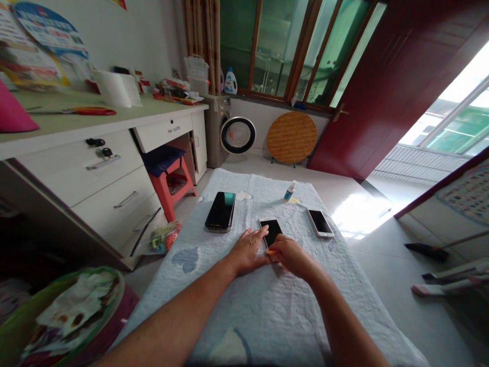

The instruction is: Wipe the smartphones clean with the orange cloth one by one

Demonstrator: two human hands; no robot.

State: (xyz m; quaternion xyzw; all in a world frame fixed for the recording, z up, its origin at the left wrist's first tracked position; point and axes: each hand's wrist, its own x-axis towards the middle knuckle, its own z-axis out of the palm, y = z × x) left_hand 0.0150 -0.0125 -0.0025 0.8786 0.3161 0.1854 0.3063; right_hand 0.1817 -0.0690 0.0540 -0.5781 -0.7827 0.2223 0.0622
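A white-framed smartphone [272, 233] with a dark screen lies on the blue quilted cloth [244, 316]. My left hand [248, 250] holds it at the left side and lower end, one fingertip over the screen and the thumb along the bottom. My right hand [292, 256] is closed at the phone's lower right, pinching a small yellow-orange piece [270, 252] whose kind I cannot make out. The phone's lower end is hidden by my hands. To the left lies a larger black phone [220, 210]; to the right, another white phone [321, 223]. A small spray bottle [290, 191] stands behind.
On the left is a white desk [114, 176] with scissors [91, 110] and a paper roll [114, 87]. A red stool [171, 183] stands under it, and a waste bin [121, 300] sits at lower left. Beyond are a washing machine [216, 127] and a round wooden tabletop [292, 136].
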